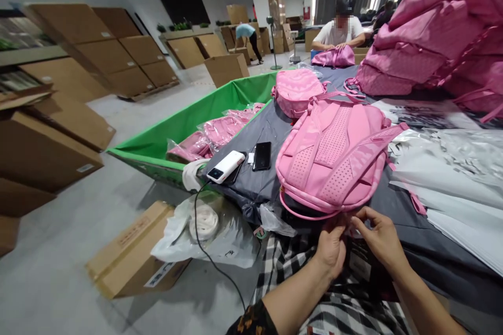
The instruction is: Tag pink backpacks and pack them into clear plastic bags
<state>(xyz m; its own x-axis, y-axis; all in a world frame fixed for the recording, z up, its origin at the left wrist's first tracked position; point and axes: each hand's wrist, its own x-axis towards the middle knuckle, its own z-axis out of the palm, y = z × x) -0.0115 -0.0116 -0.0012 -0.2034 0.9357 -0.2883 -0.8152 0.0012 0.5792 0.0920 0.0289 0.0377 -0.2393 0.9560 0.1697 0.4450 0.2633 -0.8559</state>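
A pink backpack (pixel 334 152) lies on the dark-covered table, its padded straps and dotted back panel facing up. At its near edge my left hand (pixel 332 248) is closed, thumb against bent fingers. Close on its right, my right hand (pixel 375 233) is closed in a pinch. What the fingers hold is too small and partly hidden to make out. Below the hands a pale label (pixel 360 266) shows on something dark. A smaller pink bag (pixel 299 89) lies beyond the backpack and touches it.
A phone (pixel 262 156) and a white power bank (pixel 226 166) with a cable lie left. Bagged pink items fill a green bin (pixel 157 124). White plastic bags (pixel 451 178) and stacked pink backpacks (pixel 424 36) lie right. A carton (pixel 133 251) stands below; a co-worker (pixel 343 26) sits opposite.
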